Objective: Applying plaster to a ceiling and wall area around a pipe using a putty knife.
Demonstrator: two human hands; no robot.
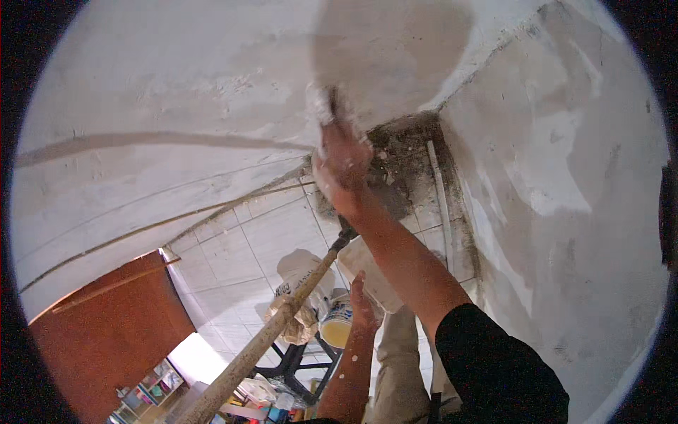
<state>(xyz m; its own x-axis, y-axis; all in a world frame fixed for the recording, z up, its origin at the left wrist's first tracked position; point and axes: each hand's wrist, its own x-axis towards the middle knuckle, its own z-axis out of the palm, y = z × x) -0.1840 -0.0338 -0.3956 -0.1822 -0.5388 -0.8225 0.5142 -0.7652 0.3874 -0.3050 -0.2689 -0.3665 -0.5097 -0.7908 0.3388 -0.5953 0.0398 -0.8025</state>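
My right hand [345, 161] reaches out to the pale wall [233, 92], closed around a tool that motion smears. Only a dark part and a whitish smear of that tool show; its exact kind cannot be made out. Damp-looking darker patches mark the wall near it. Lower down, my left hand [362, 302] grips the edge of an off-white rectangular board [367, 265] with rounded corners. My right forearm passes over part of this board. White specks dot my left arm.
A long wooden pole [275, 325] slants up from the lower left. Beside it are a bucket [336, 333], crumpled bags [300, 326] and a black frame [289, 367]. Dark debris [402, 159] and a pale strip [439, 187] lie in the corner. A reddish-brown panel [120, 332] stands left.
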